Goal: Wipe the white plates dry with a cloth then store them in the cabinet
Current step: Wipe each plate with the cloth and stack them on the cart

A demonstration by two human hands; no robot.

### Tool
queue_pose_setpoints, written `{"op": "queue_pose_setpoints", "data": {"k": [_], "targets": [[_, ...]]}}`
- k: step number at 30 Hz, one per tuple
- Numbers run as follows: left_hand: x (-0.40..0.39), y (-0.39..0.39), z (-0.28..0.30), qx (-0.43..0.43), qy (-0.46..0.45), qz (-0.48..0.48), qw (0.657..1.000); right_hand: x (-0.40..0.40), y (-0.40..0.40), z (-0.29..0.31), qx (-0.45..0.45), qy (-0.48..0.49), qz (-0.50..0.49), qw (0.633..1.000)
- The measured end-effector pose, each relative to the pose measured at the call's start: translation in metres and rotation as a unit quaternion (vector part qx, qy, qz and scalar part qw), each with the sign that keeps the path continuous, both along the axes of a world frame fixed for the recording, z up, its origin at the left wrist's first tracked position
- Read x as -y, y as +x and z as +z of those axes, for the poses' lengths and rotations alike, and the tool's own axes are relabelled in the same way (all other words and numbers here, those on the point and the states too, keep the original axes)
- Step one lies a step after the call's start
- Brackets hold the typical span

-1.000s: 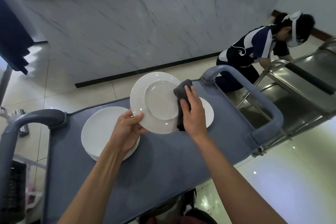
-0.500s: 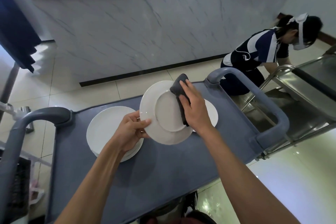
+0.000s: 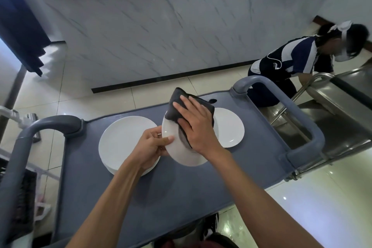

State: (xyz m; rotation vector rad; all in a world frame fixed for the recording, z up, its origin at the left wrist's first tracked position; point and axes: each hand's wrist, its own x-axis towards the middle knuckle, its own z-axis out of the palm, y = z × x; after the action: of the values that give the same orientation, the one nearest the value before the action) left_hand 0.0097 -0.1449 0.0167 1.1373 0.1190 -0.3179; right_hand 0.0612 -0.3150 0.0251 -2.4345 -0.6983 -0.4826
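Over a grey cart (image 3: 181, 197), the left hand (image 3: 150, 147) grips the near-left rim of a tilted white plate (image 3: 177, 150) while the right hand (image 3: 196, 127) lies spread on a dark cloth (image 3: 177, 106) pressed against its face. A stack of white plates (image 3: 120, 141) lies on the cart to the left and a single white plate (image 3: 229, 127) to the right. Far right, a person in a striped shirt (image 3: 291, 60) crouches beside a steel trolley (image 3: 332, 110)

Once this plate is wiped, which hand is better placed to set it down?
Probably the left hand: it already grips the plate at its rim, while the right hand presses the dark cloth on it.
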Motion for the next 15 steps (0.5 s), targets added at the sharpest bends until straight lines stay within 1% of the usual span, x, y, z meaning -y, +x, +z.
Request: {"op": "queue_pose_setpoints", "data": {"k": [5,10,15], "targets": [[0.002,-0.001,-0.002,-0.004,-0.012,0.017,1.000,-0.005,-0.008,-0.006,-0.005,-0.015,0.018,1.000],[0.002,-0.005,0.000,-0.004,-0.035,0.014,0.999,0.005,-0.008,-0.004,-0.019,-0.052,0.020,0.998],[0.000,-0.003,0.000,-0.003,-0.047,-0.006,0.999,0.016,-0.003,0.000,-0.002,-0.090,0.007,0.996]]}}
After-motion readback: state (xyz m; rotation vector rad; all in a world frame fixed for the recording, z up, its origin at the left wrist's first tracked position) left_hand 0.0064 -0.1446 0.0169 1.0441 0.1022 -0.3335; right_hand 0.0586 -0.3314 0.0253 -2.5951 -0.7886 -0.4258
